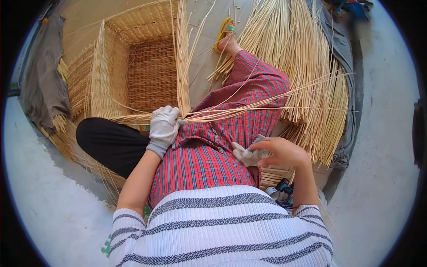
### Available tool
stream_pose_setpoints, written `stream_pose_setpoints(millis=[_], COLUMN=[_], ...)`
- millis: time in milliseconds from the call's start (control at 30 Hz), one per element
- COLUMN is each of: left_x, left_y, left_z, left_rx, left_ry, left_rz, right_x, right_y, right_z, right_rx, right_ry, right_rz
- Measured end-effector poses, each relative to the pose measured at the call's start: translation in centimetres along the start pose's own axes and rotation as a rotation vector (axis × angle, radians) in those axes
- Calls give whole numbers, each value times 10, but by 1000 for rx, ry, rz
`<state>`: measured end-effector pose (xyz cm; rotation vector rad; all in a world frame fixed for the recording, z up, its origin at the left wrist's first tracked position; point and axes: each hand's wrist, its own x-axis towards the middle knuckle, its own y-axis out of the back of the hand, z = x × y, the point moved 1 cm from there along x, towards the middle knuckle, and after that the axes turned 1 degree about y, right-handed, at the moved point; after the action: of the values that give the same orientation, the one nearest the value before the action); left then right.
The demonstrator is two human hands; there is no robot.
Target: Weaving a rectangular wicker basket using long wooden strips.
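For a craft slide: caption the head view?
Gloved left hand grips cane strands at a woven basket; bare right hand holds a glove.

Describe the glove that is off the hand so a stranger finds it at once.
Start at the red plaid lap, below the big wicker basket. On its right side the bare right hand pinches a crumpled white glove; the other glove is worn on the left hand.

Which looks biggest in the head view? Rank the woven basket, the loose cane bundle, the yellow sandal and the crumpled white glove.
1. Woven basket and loose cane bundle: alike in spread, not ranked.
2. Crumpled white glove, in the bare right hand.
3. Yellow sandal, though farther off, so unsure.
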<state>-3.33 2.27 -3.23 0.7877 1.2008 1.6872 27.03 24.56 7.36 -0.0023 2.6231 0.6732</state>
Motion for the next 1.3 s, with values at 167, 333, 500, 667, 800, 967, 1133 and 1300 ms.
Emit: stream_pose_setpoints(millis=[167,333,500,667,800,967,1133,1300], left_x=[-7,-16,-20,-17,-20,-14,-42,-29], left_y=[6,-3,-6,-9,-9,-3,20,37], left_z=[8,9,7,4,1,-2,-5,7], left_rx=[22,-118,-269,-282,-274,-236,-238,-200], left_ry=[-24,113,181,135,129,11,86,238], left_rz=[25,195,215,218,199,156,-155,-267], right_x=[106,194,222,260,261,266,249,249], right_y=[-16,-75,-88,-96,-96,-108,-134,-102], right_z=[-36,17,-6,-2,-16,-3,-4,-4], right_rx=[25,-281,220,107,-57,108,170,445], right_ry=[129,224,84,69,34,117,127,-93], right_rz=[332,179,404,452,446,476,309,-19])
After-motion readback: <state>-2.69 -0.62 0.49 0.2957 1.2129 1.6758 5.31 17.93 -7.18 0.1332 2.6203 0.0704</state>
